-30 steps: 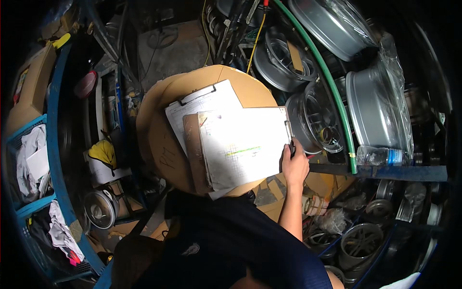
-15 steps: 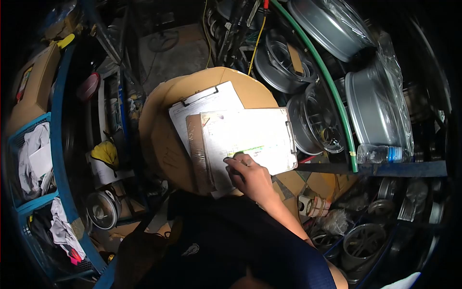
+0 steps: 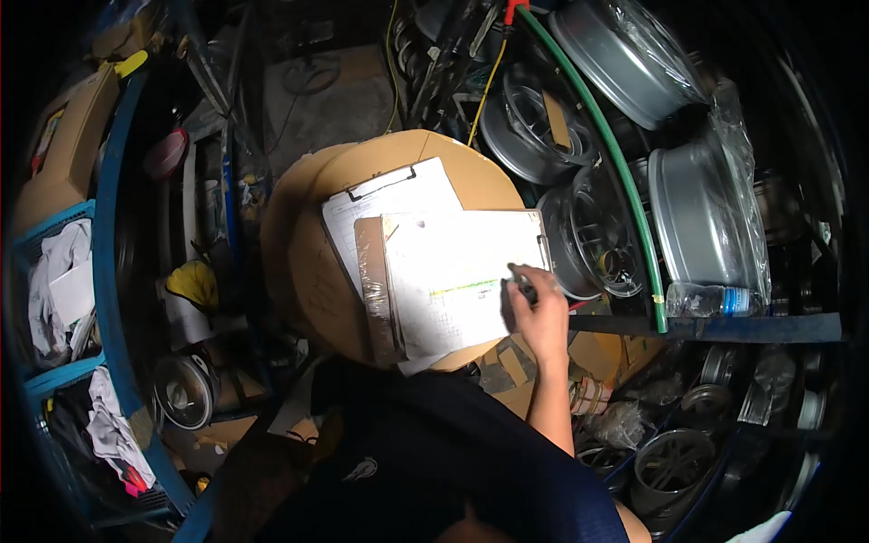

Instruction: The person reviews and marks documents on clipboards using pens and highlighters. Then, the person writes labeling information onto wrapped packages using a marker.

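Note:
My right hand (image 3: pixel 541 312) is closed in a writing grip on a highlighter (image 3: pixel 520 275), whose dark end shows by the fingertips; the fingers cover most of it. It rests at the right side of a bright, washed-out paper sheet (image 3: pixel 453 249) on a clipboard. A yellow-green highlighted line (image 3: pixel 466 287) runs across the sheet up to my fingers. This clipboard lies over a brown cardboard piece (image 3: pixel 373 271) with plastic wrap. Partly beneath is a second clipboard (image 3: pixel 394 187) with a black clip and printed form. My left hand is not in view.
A round cardboard surface (image 3: pixel 303 271) bears the clipboards. Silver wheel rims (image 3: pixel 706 217) fill the racks on the right, behind a green pole (image 3: pixel 625 163). A plastic bottle (image 3: pixel 715 300) lies on the right shelf. Blue crates (image 3: pixel 63 371) with cloths stand on the left.
My right hand has moved right across the sheet with the highlighter, from mid-page to near the right edge. The highlighted line is now uncovered. The view has shifted slightly.

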A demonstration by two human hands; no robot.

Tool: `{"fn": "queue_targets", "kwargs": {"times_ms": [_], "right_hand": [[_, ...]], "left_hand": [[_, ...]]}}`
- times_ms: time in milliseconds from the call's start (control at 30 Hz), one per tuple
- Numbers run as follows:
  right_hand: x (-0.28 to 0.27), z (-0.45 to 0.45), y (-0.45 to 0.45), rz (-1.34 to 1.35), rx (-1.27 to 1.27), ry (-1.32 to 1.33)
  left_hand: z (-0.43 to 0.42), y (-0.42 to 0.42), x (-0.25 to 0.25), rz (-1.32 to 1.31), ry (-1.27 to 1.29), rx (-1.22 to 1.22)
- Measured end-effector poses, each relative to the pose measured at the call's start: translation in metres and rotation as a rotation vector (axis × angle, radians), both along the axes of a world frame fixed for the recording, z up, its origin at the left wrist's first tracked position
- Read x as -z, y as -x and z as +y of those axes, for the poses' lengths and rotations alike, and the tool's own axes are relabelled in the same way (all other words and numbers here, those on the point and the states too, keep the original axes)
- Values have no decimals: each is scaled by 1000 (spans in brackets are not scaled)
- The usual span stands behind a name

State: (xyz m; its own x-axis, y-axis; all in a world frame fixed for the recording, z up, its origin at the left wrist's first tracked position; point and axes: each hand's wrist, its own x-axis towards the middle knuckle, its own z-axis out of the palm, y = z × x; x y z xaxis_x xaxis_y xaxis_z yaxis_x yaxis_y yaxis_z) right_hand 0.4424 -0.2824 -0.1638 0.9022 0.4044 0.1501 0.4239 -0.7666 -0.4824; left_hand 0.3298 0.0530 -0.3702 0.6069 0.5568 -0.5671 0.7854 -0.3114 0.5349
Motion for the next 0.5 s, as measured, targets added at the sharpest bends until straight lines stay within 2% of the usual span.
{"fn": "queue_targets", "kwargs": {"times_ms": [67, 133, 167, 267, 300, 333, 400, 500], "right_hand": [[4, -11, -3, -19, 63, -24], [7, -5, 6, -36, -63, -53], [4, 6, 17, 69, -116, -93], [-3, 44, 49, 160, -325, 67], [-4, 56, 54, 267, -366, 38], [-5, 68, 59, 235, -389, 135], [16, 74, 61, 112, -407, 147], [17, 73, 65, 169, -449, 94]], "left_hand": [[2, -1, -1, 0, -5, 5], [1, -1, -1, 6, -5, 8], [2, -2, -1, 7, -6, 10], [2, 0, -1, 15, -11, 9], [2, 3, -2, 25, -13, 18], [2, 5, -4, 23, -11, 18], [0, 5, -6, 15, -8, 14], [0, 10, -7, 13, -6, 8]]}}
